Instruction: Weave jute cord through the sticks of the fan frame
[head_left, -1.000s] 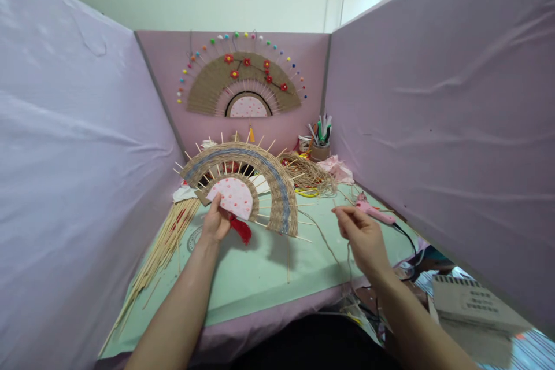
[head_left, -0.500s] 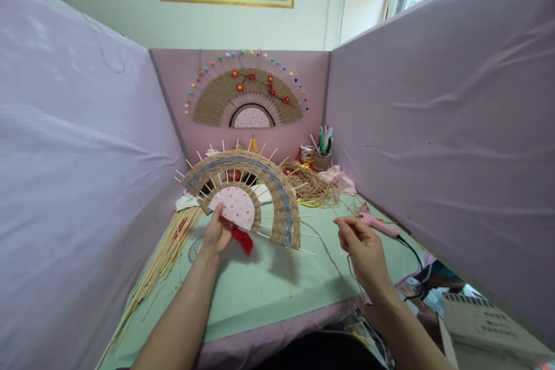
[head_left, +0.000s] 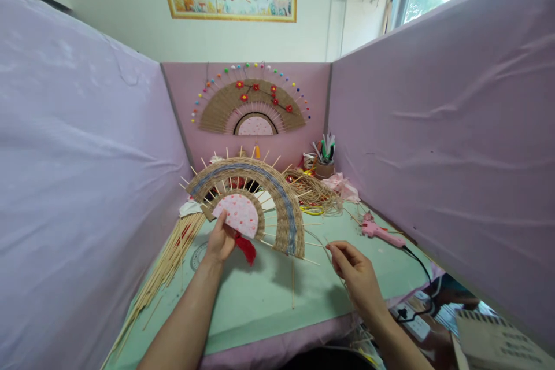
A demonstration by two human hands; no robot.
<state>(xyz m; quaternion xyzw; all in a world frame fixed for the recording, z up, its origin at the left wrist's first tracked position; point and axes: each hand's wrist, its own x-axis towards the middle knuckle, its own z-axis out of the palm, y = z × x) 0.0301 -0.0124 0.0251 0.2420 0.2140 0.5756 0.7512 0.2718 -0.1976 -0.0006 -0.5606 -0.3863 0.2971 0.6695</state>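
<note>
My left hand (head_left: 222, 241) grips a half-finished woven fan (head_left: 284, 202) by its pink dotted half-round centre (head_left: 238, 214), thumb on the front. Light sticks radiate from this centre through a tan woven band with a blue stripe. A red tassel (head_left: 246, 248) hangs below my left hand. To the right of the fan, my right hand (head_left: 353, 269) is closed in a pinch on a thin tan cord (head_left: 319, 238) that runs from the fan's right end. The fingertips are close to the tip of one stick; whether they touch it I cannot tell.
Loose sticks (head_left: 167, 260) lie along the table's left side. Coiled cord (head_left: 318, 193), a tool pot (head_left: 324, 167) and a pink glue gun (head_left: 381, 231) are at the right. A finished fan (head_left: 255, 98) hangs on the back panel. A power strip (head_left: 411, 321) sits below the table's right edge.
My right hand has moved down and left, closer to the fan's stick ends. My left hand still holds the fan in much the same pose. The view has tilted slightly upward.
</note>
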